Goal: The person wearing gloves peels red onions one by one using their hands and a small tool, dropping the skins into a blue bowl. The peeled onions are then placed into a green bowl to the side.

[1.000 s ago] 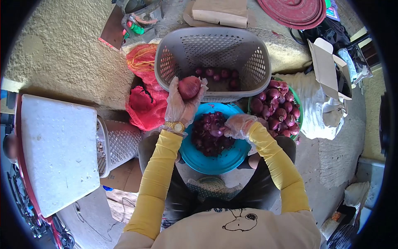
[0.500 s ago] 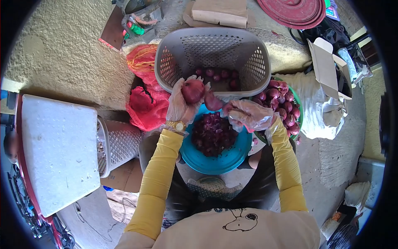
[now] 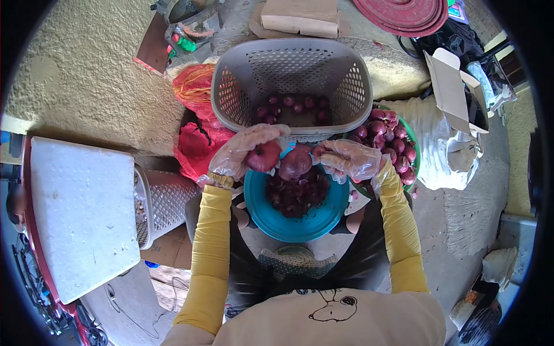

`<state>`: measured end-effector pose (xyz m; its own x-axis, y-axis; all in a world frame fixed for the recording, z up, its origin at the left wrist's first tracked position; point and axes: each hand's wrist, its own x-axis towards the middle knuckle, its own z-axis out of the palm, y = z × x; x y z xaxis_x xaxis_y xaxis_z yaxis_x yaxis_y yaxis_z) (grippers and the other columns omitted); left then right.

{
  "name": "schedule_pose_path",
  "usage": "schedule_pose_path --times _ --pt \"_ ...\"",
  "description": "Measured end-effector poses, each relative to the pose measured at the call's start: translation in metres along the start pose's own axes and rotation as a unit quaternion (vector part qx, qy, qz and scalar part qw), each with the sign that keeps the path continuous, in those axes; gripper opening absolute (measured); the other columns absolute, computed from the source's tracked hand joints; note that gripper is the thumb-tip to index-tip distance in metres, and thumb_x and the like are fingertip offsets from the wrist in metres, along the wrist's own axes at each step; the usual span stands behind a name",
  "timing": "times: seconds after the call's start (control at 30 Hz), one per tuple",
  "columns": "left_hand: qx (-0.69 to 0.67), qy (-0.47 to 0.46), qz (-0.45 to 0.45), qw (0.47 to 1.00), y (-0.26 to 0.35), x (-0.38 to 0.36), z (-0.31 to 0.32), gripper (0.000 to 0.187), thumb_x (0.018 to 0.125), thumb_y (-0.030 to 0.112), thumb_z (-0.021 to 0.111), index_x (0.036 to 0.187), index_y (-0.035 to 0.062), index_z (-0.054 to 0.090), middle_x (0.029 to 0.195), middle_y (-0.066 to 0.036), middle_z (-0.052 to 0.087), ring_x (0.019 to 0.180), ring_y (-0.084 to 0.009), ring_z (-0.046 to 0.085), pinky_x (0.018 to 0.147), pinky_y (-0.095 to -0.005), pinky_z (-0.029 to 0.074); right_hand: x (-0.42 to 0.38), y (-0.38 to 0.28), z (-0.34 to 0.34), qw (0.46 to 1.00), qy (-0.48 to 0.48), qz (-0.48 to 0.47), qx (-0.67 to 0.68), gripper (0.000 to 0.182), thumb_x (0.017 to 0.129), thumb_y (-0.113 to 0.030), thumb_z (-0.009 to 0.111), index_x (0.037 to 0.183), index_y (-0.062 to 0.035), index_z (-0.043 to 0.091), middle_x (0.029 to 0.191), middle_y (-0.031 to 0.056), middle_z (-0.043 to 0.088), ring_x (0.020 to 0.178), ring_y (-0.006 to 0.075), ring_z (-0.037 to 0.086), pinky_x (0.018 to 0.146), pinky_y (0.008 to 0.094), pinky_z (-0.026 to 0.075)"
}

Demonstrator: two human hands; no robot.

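Note:
My left hand [image 3: 239, 151], in a clear plastic glove, is curled around a red onion [image 3: 264, 157] above the blue basin. Fingers pinched, my gloved right hand [image 3: 353, 158] grips the edge of a broad, curved piece of onion skin [image 3: 295, 164] right beside the onion. Below both hands, the blue basin [image 3: 300, 230] holds a heap of dark red onion skins [image 3: 295, 196]. Close to my right wrist stands a green tub [image 3: 416, 138] full of red onions [image 3: 390, 138]. Beyond my hands, several smooth onions [image 3: 299, 107] lie in a tall grey basket [image 3: 291, 49].
Red mesh sacks [image 3: 199, 141] lie left of the grey basket. A white sack [image 3: 447, 161] and an opened cardboard box [image 3: 450, 89] are at the right. Further left are a perforated bin [image 3: 167, 199] and a white foam lid [image 3: 83, 213]. A flat cardboard piece [image 3: 300, 17] lies behind the basket.
My left hand has moved left and down with the onion, its fingers now over the top. The skin piece shows broader between the hands; my right hand stays nearly in place.

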<state>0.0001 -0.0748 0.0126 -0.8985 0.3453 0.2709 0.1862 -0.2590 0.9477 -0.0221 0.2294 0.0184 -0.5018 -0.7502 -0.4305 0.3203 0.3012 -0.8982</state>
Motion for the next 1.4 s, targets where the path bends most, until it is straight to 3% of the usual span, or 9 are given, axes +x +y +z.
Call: schedule_pose_path --times 0.07,0.2,0.23,0.3,0.43,0.5,0.6,1.13,1.4 --pt "-0.144 0.024 -0.287 0.947 0.025 0.004 0.009 0.038 0.096 0.022 0.068 0.126 -0.0020 0.065 0.118 -0.015 0.067 0.109 -0.0183 0.065 0.092 -0.0336 0.058 0.002 0.004 -0.001 1.000 -0.007 -0.005 -0.010 0.028 0.109 -0.031 0.052 0.122 -0.0069 0.057 0.082 -0.0025 0.049 0.069 0.0091 0.045 0.059 0.0267 0.040" --pt "-0.159 -0.027 -0.404 0.900 -0.008 -0.001 0.005 0.039 0.094 0.014 0.070 0.129 0.0005 0.064 0.125 -0.011 0.066 0.113 -0.0194 0.065 0.101 -0.0360 0.052 0.004 0.012 -0.005 0.998 0.004 -0.002 -0.060 0.030 0.110 -0.031 0.051 0.125 -0.0059 0.055 0.082 -0.0010 0.050 0.070 0.0097 0.047 0.061 0.0280 0.043" --pt "-0.160 -0.027 -0.404 0.900 -0.020 -0.006 0.002 0.039 0.094 0.014 0.070 0.129 0.0005 0.064 0.125 -0.011 0.066 0.113 -0.0194 0.065 0.101 -0.0360 0.052 0.004 0.011 -0.005 0.998 0.004 -0.002 -0.060 0.030 0.110 -0.031 0.051 0.125 -0.0059 0.055 0.082 -0.0010 0.050 0.070 0.0097 0.047 0.061 0.0280 0.043" --pt "0.032 -0.204 0.003 0.978 -0.040 -0.014 -0.002 0.040 0.091 0.007 0.069 0.131 0.0040 0.064 0.125 -0.009 0.065 0.116 -0.0247 0.064 0.103 -0.0389 0.051 0.002 0.008 -0.004 0.995 0.019 0.006 -0.102 0.030 0.110 -0.031 0.050 0.125 -0.0045 0.055 0.085 0.0017 0.055 0.074 0.0124 0.052 0.066 0.0309 0.047" --pt "0.170 -0.232 -0.013 0.958 -0.030 -0.018 0.003 0.036 0.090 0.003 0.067 0.126 0.0058 0.067 0.127 -0.010 0.064 0.121 -0.0286 0.061 0.105 -0.0411 0.050 0.003 0.004 -0.001 0.991 0.038 0.001 -0.131 0.031 0.110 -0.031 0.051 0.125 -0.0039 0.056 0.090 0.0040 0.060 0.078 0.0153 0.056 0.071 0.0330 0.050" --pt "0.027 -0.136 -0.290 0.947 -0.010 -0.013 0.015 0.025 0.091 0.006 0.068 0.116 0.0034 0.070 0.124 -0.009 0.066 0.118 -0.0244 0.062 0.102 -0.0388 0.051 0.003 0.005 -0.002 0.989 0.044 -0.003 -0.143 0.031 0.110 -0.031 0.051 0.125 -0.0039 0.057 0.092 0.0052 0.062 0.081 0.0176 0.058 0.074 0.0343 0.052" --pt "-0.104 -0.034 -0.386 0.916 -0.021 -0.014 0.013 0.020 0.093 0.010 0.070 0.111 0.0023 0.071 0.119 -0.007 0.067 0.113 -0.0205 0.064 0.098 -0.0366 0.053 -0.001 0.000 -0.006 0.980 0.032 0.023 -0.193 0.033 0.110 -0.032 0.051 0.125 -0.0038 0.057 0.090 0.0045 0.062 0.079 0.0168 0.058 0.072 0.0343 0.051" --pt "-0.169 -0.082 -0.420 0.888 -0.024 -0.020 0.019 0.025 0.093 0.016 0.073 0.113 0.0008 0.070 0.108 -0.004 0.069 0.097 -0.0125 0.066 0.088 -0.0307 0.054 -0.001 0.000 -0.004 0.977 0.039 0.016 -0.208 0.038 0.108 -0.034 0.052 0.128 -0.0016 0.057 0.094 0.0117 0.065 0.082 0.0220 0.061 0.077 0.0391 0.051" --pt "-0.063 -0.154 -0.368 0.915 -0.047 -0.032 0.020 0.021 0.092 0.022 0.071 0.102 0.0039 0.076 0.100 -0.002 0.069 0.101 -0.0124 0.063 0.093 -0.0290 0.049 0.002 -0.001 -0.004 0.984 0.017 0.025 -0.176 0.036 0.108 -0.033 0.053 0.126 -0.0022 0.059 0.092 0.0112 0.065 0.082 0.0214 0.061 0.077 0.0380 0.051"
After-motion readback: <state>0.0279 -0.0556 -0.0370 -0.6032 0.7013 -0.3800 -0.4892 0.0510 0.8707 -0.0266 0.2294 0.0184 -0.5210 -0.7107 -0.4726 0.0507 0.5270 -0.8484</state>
